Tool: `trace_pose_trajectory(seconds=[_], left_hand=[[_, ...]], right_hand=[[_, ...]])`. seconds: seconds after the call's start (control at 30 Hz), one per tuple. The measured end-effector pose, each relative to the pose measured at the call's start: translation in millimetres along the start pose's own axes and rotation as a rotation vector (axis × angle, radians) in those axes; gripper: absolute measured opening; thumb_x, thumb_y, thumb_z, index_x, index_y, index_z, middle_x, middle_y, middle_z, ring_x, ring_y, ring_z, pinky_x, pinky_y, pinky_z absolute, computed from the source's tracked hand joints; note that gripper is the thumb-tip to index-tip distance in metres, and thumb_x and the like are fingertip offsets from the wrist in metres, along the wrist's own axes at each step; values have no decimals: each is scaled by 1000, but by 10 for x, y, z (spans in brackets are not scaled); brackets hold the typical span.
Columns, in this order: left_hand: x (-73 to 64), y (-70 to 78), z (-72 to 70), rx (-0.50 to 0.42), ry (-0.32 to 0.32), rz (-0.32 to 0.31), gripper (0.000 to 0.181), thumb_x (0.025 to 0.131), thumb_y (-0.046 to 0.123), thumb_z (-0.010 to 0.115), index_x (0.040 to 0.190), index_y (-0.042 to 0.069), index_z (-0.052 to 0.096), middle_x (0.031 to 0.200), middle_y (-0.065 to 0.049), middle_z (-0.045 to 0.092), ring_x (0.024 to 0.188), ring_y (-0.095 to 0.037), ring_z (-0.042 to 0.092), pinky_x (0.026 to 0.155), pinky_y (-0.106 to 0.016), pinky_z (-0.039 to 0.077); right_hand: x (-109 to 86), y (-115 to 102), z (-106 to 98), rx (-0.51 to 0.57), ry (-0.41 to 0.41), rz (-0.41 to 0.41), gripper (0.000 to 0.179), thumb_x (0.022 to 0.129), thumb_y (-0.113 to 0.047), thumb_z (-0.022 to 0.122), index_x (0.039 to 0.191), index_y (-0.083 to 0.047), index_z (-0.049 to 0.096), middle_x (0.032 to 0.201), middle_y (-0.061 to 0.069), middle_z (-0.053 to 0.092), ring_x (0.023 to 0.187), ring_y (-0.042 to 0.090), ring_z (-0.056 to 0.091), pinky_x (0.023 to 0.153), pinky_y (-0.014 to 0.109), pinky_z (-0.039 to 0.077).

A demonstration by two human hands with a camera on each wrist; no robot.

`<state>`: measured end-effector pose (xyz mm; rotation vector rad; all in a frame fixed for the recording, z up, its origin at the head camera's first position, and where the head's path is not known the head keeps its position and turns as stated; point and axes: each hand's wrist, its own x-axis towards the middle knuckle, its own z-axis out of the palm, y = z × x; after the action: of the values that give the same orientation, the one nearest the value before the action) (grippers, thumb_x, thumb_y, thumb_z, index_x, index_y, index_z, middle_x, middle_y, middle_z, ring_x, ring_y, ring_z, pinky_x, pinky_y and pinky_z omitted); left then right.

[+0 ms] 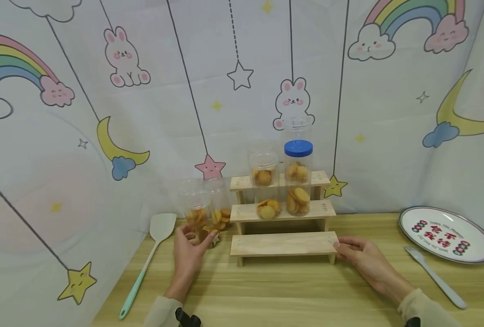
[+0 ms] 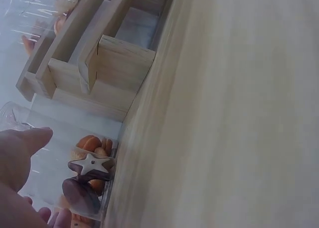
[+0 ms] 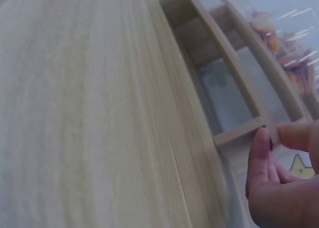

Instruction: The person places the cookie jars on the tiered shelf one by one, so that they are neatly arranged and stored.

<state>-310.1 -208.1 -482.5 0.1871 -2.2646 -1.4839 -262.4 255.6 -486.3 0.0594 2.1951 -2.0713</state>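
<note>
My left hand (image 1: 190, 254) is beside a clear jar (image 1: 197, 200) of cookies, thumb and fingers spread to either side of it. Whether they touch the jar I cannot tell. A star-shaped cookie (image 2: 92, 164) shows low inside a jar in the left wrist view. Another clear jar (image 1: 215, 193) with cookies stands close behind. On the right, my right hand (image 1: 360, 259) pinches the end of the lowest step of a three-step wooden shelf (image 1: 283, 244) between thumb and fingers. Stacked jars (image 1: 268, 193) of cookies stand on the middle step, beside another stack with a blue lid (image 1: 298, 148).
A spatula (image 1: 160, 231) with a mint handle lies left of the jars. To the right are an oval plate (image 1: 446, 215) with red lettering and a pale fork (image 1: 436, 277). A cartoon-printed cloth (image 1: 242, 127) hangs behind the wooden tabletop (image 1: 274, 290).
</note>
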Motion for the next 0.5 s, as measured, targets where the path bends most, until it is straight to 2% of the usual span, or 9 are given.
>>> trace_pose_trajectory(seconds=[0.13,0.23,0.33,0.5], left_hand=[[73,23,61,29,-2,46,84,89,28,92,151,-1,43,142,-24,53,128,-40,55,110,-53,50],[145,28,88,9,-1,49,82,89,27,93,149,0,44,144,-22,53,133,-40,56,116,-54,50],[198,25,85,-22,-14,43,82,89,26,93,149,0,45,148,-22,54,139,-41,57,120,-54,50],[211,39,49,-33,-21,45,81,89,28,93,150,1,47,150,-22,57,141,-41,57,121,-53,49]], right_hand=[[-2,2,-4,-1,10,5,66,108,-23,70,154,17,44,139,11,63,106,3,68,95,23,63],[-4,4,2,-26,17,0,65,108,-23,70,153,17,45,139,13,65,105,2,69,95,22,63],[1,10,6,-50,13,-8,66,109,-24,69,154,17,45,144,20,64,105,1,70,95,22,63],[3,25,-7,-43,-1,-3,67,109,-25,68,155,17,42,150,25,59,106,1,69,95,23,63]])
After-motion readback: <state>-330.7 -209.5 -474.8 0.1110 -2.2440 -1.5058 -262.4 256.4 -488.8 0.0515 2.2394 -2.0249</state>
